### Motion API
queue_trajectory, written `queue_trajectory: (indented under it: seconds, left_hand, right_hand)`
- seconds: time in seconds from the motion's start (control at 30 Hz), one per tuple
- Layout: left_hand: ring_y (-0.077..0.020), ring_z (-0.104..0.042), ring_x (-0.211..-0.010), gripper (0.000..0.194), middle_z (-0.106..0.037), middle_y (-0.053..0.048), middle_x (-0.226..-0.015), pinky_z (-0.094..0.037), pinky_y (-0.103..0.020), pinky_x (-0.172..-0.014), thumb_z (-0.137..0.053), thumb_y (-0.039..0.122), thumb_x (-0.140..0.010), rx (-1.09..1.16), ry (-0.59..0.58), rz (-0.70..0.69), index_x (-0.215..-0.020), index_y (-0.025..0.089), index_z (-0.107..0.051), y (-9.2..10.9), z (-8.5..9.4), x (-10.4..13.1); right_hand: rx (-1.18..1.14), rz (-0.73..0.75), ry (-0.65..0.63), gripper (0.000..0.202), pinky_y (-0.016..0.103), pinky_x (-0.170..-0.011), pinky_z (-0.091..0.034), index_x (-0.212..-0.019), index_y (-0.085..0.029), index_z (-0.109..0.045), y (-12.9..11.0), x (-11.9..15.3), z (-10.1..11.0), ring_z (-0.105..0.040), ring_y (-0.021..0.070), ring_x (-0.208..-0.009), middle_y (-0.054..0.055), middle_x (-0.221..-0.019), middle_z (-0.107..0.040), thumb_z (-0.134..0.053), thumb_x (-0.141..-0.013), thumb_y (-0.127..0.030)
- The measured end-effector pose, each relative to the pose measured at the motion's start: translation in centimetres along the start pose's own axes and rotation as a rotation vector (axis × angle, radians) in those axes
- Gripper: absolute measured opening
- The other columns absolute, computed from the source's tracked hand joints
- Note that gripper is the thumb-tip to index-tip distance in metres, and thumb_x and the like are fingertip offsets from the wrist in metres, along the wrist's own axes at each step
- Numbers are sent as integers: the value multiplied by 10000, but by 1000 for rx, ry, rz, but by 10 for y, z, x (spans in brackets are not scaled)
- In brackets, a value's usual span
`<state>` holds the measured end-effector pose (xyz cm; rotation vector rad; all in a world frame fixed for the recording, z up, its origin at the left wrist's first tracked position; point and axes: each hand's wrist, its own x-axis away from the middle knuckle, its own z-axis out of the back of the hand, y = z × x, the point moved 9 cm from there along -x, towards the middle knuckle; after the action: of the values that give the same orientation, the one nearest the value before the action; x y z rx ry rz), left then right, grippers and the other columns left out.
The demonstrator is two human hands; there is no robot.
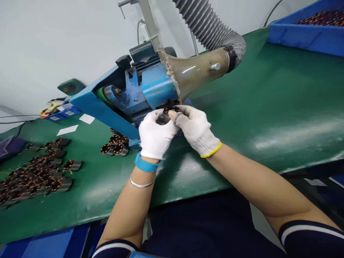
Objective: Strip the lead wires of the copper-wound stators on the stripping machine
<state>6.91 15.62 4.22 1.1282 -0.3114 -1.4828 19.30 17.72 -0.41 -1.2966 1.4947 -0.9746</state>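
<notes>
left hand (154, 137) and right hand (195, 129) together grasp a dark coil-wound part (166, 115), just beside the blue machine (158, 85). step, judged: presenting it there; next move likely calls for steady alignment.

Tabletop (242, 93): glare streaks at your right and near edge; light apparently overhead.
Wall (53, 36): bright.
Your left hand (154, 134): whites nearly washed out.
Parts pile (32, 175): soft, stretched toward frame edge.
</notes>
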Motion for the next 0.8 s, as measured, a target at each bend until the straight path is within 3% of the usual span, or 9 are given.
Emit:
queue_trajectory:
  seconds: [0.3,0.5,0.63,0.8]
  left_hand:
    - [-179,-658,-788,319,-734,-49,-874,-522,-291,-763,-742,366,-666,85,15,1,-915,167,-720,-6,-1,3]
    - [-190,-650,-773,274,-711,-43,-806,-515,-312,-740,-763,346,-652,88,6,39,-844,159,-704,-8,-1,2]
    - [-206,-669,-898,432,-707,-51,-966,-532,-340,-853,-825,323,-606,174,-4,-1,-979,180,-661,-14,13,19]
    - [-184,-652,-956,555,-657,-28,-1040,-543,-325,-871,-869,287,-559,336,-9,-14,-1023,212,-573,-32,33,43]
  right_hand:
    - [-53,52,40,339,336,-805,-571,-932,-141,-663,-5,7,1,-682,180,-829,51,-878,-736,-716,-673,-353]
    - [12,-2,34,390,350,-810,-573,-961,-142,-660,0,7,0,-686,195,-857,58,-894,-732,-687,-690,-421]
    - [120,124,-12,484,346,-796,-586,-1047,-133,-637,-11,22,-8,-698,206,-858,90,-983,-730,-742,-644,-379]
    - [426,435,-262,567,406,-870,-567,-1123,-152,-639,-27,47,-34,-679,250,-979,115,-1093,-691,-790,-648,-422]
